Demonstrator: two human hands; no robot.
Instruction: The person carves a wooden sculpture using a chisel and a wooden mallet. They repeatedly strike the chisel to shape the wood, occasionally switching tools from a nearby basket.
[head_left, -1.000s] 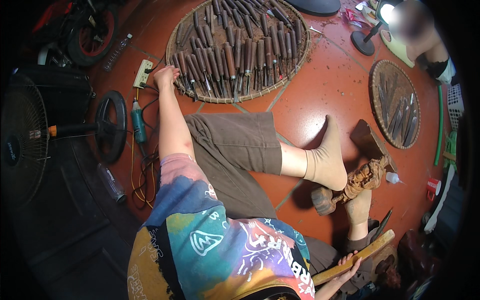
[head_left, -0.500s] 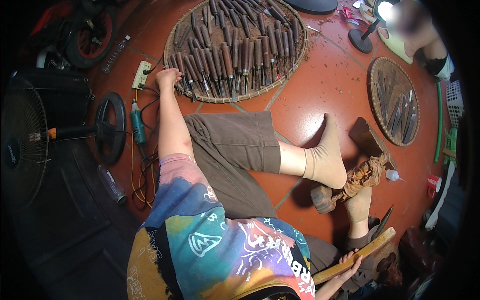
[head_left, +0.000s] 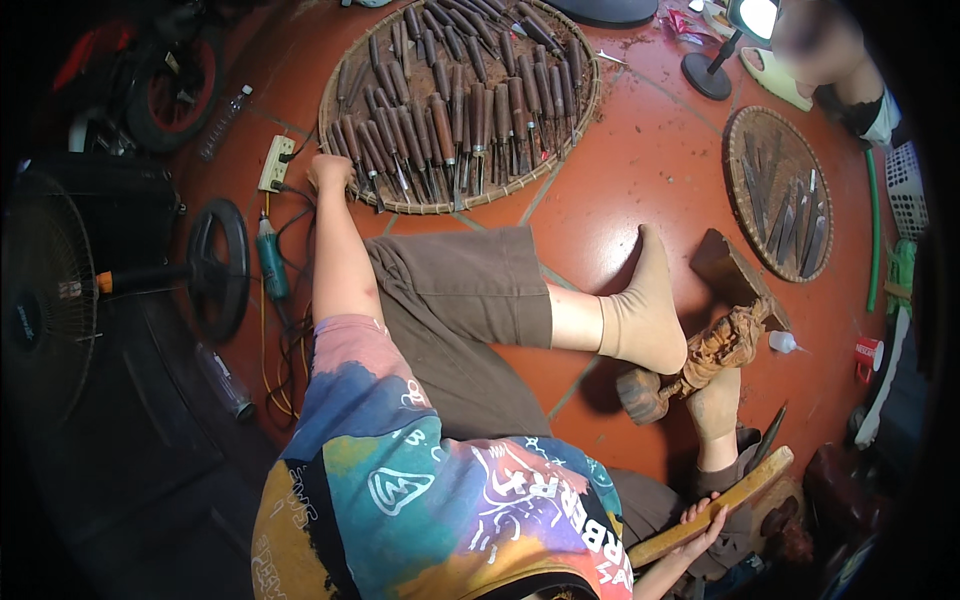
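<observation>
At the near left rim of a big round woven tray (head_left: pixel 400 207), my left hand (head_left: pixel 332 172) is closed with its fingers curled; what lies in them is hidden. Rows of wood-handled carving chisels (head_left: pixel 440 125) fill that tray, blades toward me. Low on the right, my right hand (head_left: pixel 703 523) wraps round a long pale wooden stick (head_left: pixel 755 488) that slants up to the right. Between my socked feet (head_left: pixel 640 325) lies a knobbly brown wood carving (head_left: pixel 715 350) with a thick round end, one end by a dark wooden block (head_left: pixel 732 268).
A smaller round tray (head_left: pixel 737 190) of loose blades is at the right. Left of me are a standing fan (head_left: pixel 45 300), a power strip (head_left: pixel 277 163), a green power tool (head_left: pixel 270 262) and cables. Past the lamp (head_left: pixel 710 70) sits another person (head_left: pixel 850 90). A small white bottle (head_left: pixel 783 342) stands near the carving.
The whole view has tilted slightly, so the trays and floor things appear shifted. My left hand stays by the tray's rim, and the right hand keeps its hold on the stick.
</observation>
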